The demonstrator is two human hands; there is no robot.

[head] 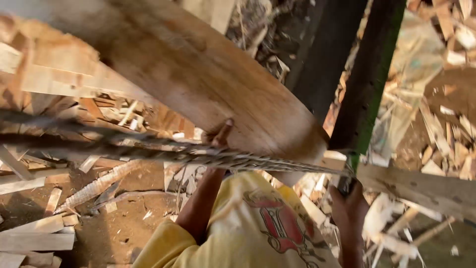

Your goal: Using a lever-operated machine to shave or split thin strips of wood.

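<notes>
The large wooden plank slants across the upper middle, above scrap-strewn ground. The left hand presses its underside, fingers curled. The right hand is clenched around a dark bar. A twisted rope crosses beneath.

The person wears a yellow short-sleeved shirt of soft, slightly creased cloth. Its sleeve ends above the elbow, well below the left hand, leaving the forearm bare. On the chest, between the two arms, is a printed picture in red with dark outlines; its shape is partly folded and cannot be made out fully. The right hand and its wrist are bare too, with no glove, watch or ring in sight.
</notes>
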